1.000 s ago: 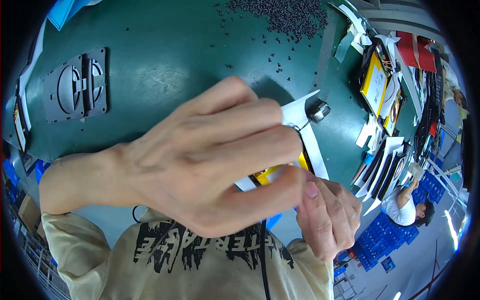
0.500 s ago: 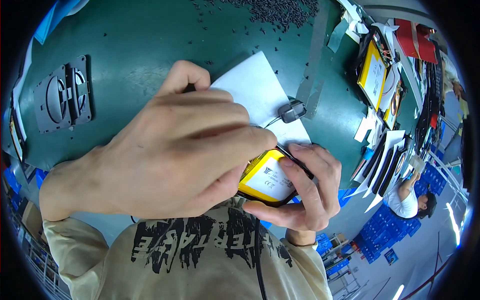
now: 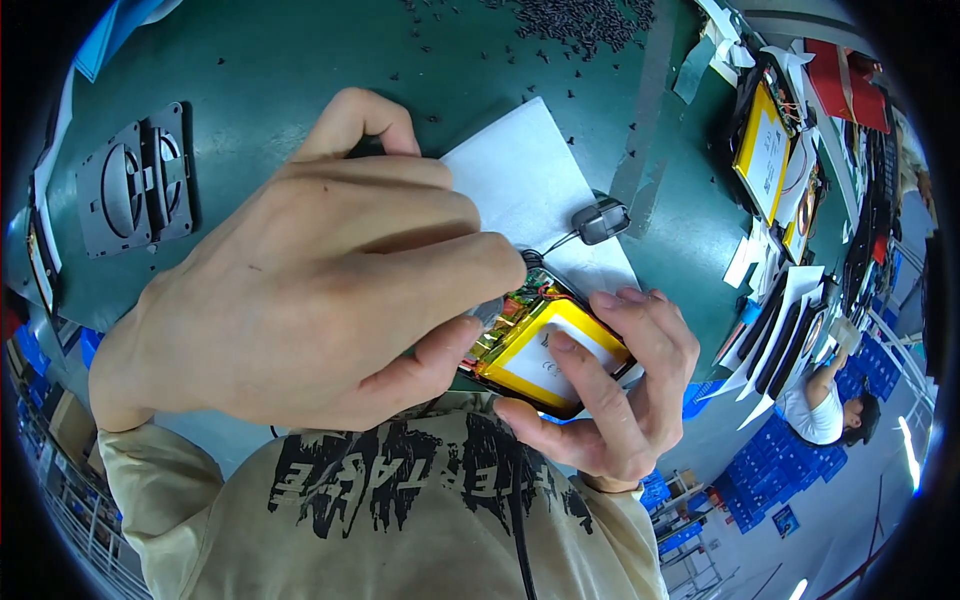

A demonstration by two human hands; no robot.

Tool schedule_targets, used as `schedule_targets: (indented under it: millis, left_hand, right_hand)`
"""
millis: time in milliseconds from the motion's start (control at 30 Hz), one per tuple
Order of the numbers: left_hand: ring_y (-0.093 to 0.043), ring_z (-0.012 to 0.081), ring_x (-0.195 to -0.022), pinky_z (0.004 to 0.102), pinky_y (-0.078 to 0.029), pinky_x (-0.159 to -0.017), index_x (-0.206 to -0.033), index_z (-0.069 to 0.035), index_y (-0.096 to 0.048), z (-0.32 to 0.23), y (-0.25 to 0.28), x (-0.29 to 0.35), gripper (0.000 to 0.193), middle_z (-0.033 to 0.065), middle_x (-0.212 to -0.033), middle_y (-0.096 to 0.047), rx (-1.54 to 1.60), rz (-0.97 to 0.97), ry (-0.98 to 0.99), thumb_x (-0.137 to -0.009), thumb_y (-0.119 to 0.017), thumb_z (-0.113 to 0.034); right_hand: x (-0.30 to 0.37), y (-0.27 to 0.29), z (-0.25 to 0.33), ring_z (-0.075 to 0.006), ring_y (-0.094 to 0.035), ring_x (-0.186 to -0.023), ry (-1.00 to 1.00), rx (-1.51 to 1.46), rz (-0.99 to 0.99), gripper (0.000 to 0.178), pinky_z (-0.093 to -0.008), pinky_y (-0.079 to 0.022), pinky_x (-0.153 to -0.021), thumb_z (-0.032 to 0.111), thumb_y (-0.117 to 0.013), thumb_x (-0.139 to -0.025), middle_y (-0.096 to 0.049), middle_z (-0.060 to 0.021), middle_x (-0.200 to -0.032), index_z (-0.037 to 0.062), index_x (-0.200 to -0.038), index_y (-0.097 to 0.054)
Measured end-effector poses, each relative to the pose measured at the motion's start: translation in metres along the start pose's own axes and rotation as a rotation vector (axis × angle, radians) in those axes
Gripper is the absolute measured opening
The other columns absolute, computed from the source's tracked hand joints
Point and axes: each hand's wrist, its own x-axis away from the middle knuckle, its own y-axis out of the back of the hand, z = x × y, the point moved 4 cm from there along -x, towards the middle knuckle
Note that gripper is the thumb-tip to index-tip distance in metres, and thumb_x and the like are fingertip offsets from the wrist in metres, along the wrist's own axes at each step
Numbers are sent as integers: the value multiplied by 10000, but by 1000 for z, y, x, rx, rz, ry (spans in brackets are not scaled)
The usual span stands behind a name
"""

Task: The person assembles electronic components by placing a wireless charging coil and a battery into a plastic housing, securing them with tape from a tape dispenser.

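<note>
My right hand (image 3: 630,400) grips the edge of an opened electronic device (image 3: 478,374), its thumb below and its fingertips over the far side. One fingertip rests on the white battery pack with yellow edges (image 3: 530,368) inside. Beside the battery, green and gold circuitry with thin wires shows in part. Over the device's left end, my left hand (image 3: 330,270) is closed in a pinch. A small grey rounded piece shows between its finger and thumb; its kind is mostly hidden. A black cable with a black block-shaped end (image 3: 602,221) runs from the device onto a white sheet (image 3: 530,160).
Small black parts (image 3: 590,20) lie heaped at the back of the green table (image 3: 270,90). A dark grey hinged bracket (image 3: 135,182) lies at left. Opened devices with batteries (image 3: 762,150) and stacked panels (image 3: 785,335) line the right edge. A person (image 3: 825,405) sits farther right.
My left hand has drawn back a little to the left, uncovering the circuitry and cable coil. The fingers of my right hand remain on the device.
</note>
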Motion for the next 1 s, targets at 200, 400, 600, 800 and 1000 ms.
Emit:
schedule_targets:
  millis: [200, 400, 600, 800, 1000]
  left_hand:
    - [-528, 207, -648, 392, -359, -734, -972, -38, -699, -8, 1, 5, 329, 37, -723, -570, -119, 55, 39, -647, -749, -28]
    - [-541, 198, -643, 367, -359, -728, -1071, -31, -706, -1, -2, 1, 325, 49, -749, -616, 59, -51, 8, -747, -719, -5]
    - [-574, 199, -639, 352, -362, -725, -1114, -36, -714, 0, 0, 2, 369, 45, -771, -659, 80, -120, 41, -751, -774, -61]
    - [-576, 151, -652, 347, -333, -743, -1156, -66, -713, -9, 14, 1, 446, 15, -760, -663, 38, -107, 30, -728, -821, -135]
    - [-536, 124, -627, 323, -319, -729, -1253, -34, -675, -18, -3, 7, 463, -32, -650, -538, 38, -274, -245, -820, -778, -161]
  right_hand:
    - [-6, -10, 9, -357, -599, -1038, 28, -81, -4, 489, -472, -525, -880, 272, -867, -633, -638, -222, -1183, -16, -1006, -740]
    - [-13, -7, 11, -367, -599, -1065, 53, -94, 36, 481, -466, -529, -863, 174, -849, -598, -609, -257, -1216, -33, -1016, -732]
    - [-18, -7, 14, -376, -593, -1085, -9, -114, 114, 490, -438, -513, -878, 138, -856, -578, -585, -255, -1260, -24, -1024, -732]
    - [-23, -5, 16, -401, -575, -1115, -46, -178, 121, 465, -460, -486, -924, 127, -860, -591, -543, -250, -1313, 18, -1025, -734]
    - [-15, -6, 14, -391, -654, -970, -95, -297, -222, 514, -456, -542, -826, 148, -905, -659, -650, -220, -1096, -8, -1035, -592]
